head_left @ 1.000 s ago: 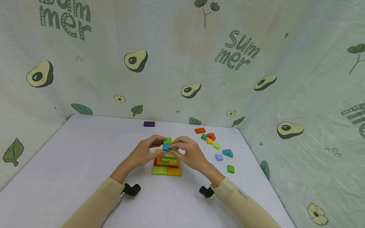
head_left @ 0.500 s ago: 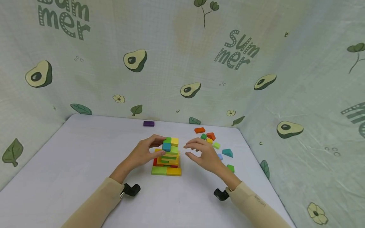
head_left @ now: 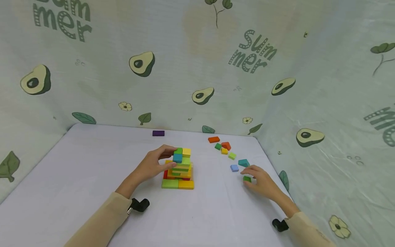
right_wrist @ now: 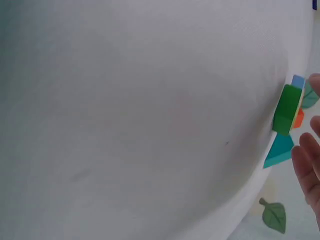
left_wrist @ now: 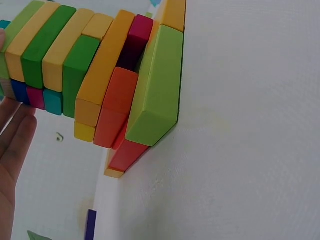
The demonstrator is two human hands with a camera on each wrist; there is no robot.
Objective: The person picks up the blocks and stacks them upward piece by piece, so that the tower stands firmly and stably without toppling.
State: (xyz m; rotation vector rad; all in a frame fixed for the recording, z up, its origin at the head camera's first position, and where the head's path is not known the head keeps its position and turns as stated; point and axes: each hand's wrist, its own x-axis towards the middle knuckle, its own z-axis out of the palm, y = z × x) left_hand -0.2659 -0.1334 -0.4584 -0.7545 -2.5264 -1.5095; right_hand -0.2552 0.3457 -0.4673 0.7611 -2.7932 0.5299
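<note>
A tower of colourful blocks [head_left: 181, 170] stands on the table, with a blue, a green and a yellow block at its top. My left hand [head_left: 152, 164] holds the upper part of this tower from the left, thumb at the front and fingers behind. In the left wrist view, the fingers [left_wrist: 19, 135] lie along the tower's far side, close to its small blocks. My right hand [head_left: 261, 181] is at the right, its thumb and fingers spread around a small green block [head_left: 247, 179]. In the right wrist view, the fingertips are beside the green block [right_wrist: 288, 109], apart from it.
Beyond the right hand lie a light blue block [head_left: 234, 168], a teal wedge [head_left: 243, 162] and several green, yellow and orange-red blocks. A purple block [head_left: 158, 133] lies at the table's back edge. A printed cloth [head_left: 172, 85] hangs behind the table.
My right hand has let go of the blue block at the tower's top and moved right, down to the green block. The left hand stays at the tower. The view has shifted slightly.
</note>
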